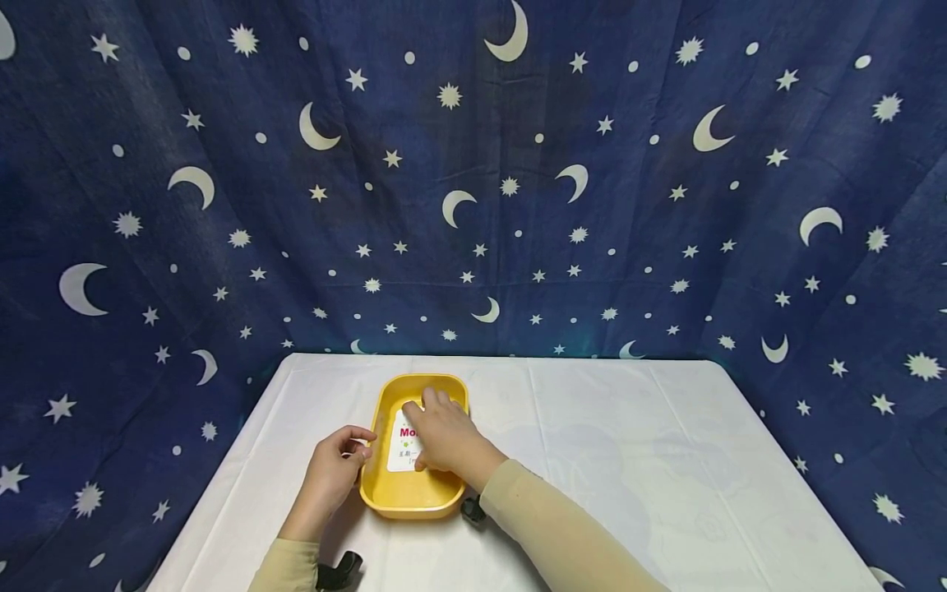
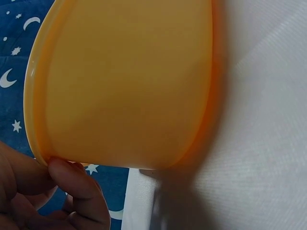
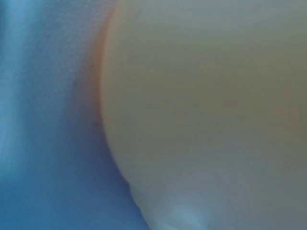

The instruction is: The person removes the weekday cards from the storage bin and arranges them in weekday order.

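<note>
A yellow plastic tray (image 1: 403, 497) with rounded corners and raised walls sits at the left of the white table. My left hand (image 1: 336, 464) pinches its left rim; in the left wrist view the thumb and fingers of that hand (image 2: 72, 191) meet at the rim, beside the tray's wall (image 2: 129, 86). Inside the tray is a white card (image 1: 403, 448) with red letters starting "Mo" and smaller print below. Reaching in from the right, my right hand (image 1: 447, 436) spans the card, fingers at its far edge and thumb at its near edge, covering its right part.
A white cloth covers the table (image 1: 629, 460), which extends well to the right of the tray. Behind it hangs a dark blue curtain (image 1: 518, 238) with moons and stars. Black wrist mounts (image 1: 340, 570) show under the forearms. The right wrist view is blurred, filled by the tray's side (image 3: 201, 105).
</note>
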{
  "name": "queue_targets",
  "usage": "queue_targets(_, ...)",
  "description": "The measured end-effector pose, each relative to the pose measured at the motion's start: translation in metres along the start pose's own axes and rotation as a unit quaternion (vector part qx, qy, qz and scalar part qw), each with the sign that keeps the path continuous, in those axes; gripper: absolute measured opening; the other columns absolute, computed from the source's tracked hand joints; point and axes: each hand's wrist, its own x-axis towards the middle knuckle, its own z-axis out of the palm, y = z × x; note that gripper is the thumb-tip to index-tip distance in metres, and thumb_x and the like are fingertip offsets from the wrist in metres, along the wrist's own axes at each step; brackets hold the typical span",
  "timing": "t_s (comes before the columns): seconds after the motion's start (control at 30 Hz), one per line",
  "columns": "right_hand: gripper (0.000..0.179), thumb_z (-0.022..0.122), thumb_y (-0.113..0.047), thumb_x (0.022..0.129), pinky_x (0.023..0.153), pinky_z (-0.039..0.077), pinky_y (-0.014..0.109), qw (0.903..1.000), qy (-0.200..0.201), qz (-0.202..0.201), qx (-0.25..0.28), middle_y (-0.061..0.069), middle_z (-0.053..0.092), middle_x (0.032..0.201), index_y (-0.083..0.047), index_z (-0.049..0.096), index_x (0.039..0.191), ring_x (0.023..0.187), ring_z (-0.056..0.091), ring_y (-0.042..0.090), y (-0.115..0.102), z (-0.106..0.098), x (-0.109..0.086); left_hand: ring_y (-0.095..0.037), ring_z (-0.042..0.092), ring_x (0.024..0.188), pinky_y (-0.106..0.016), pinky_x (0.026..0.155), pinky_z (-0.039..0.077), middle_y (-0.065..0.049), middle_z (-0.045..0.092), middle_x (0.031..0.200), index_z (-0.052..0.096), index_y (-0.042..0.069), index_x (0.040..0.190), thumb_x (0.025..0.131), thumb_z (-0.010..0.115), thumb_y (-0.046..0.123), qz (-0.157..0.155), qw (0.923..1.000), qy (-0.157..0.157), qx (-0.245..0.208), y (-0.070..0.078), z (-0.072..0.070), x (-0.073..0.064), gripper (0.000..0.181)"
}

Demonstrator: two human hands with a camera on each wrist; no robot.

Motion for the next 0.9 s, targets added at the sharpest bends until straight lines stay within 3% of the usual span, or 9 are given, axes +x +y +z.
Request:
queue_targets(0.27, 0.064, 0.086, -0.018, 0.087, 0.093, 0.047, 0.032, 0.9998, 0.002, 0.004, 0.02, 0.003, 0.047, 0.122, -0.023, 0.056, 0.143, 0.107, 0.044, 0.021, 0.001, -0.006, -0.002, -0.015, 0.051, 0.066, -0.024, 0.052, 0.047, -0.009, 0.059, 0.089, 0.072, -0.001, 0.117, 0.102, 0.063, -0.005, 0.001, 1.0, -0.002, 0.001, 0.0, 0.0, 0.0, 0.018)
queue_targets(0.5, 0.056, 0.081, -0.012, 0.089, 0.09, 0.048, 0.03, 0.9995, 0.029, -0.011, 0.011, 0.004, 0.049, 0.12, -0.02, 0.06, 0.14, 0.102, 0.044, 0.02, 0.002, -0.011, -0.005, -0.015, 0.052, 0.067, -0.024, 0.052, 0.046, -0.009, 0.059, 0.089, 0.072, -0.001, 0.116, 0.101, 0.063, -0.005, 0.0, 1.0, 0.001, 0.003, 0.001, 0.002, 0.0, 0.018)
queue_targets(0.9, 0.047, 0.076, -0.007, 0.096, 0.095, 0.05, 0.024, 0.9975, 0.051, -0.015, 0.047, 0.0, 0.051, 0.12, -0.018, 0.067, 0.14, 0.107, 0.046, 0.015, 0.005, -0.016, -0.009, -0.016, 0.052, 0.067, -0.025, 0.052, 0.046, -0.009, 0.059, 0.089, 0.072, -0.001, 0.118, 0.102, 0.063, -0.004, -0.002, 1.0, 0.005, 0.005, 0.001, 0.001, 0.0, 0.019)
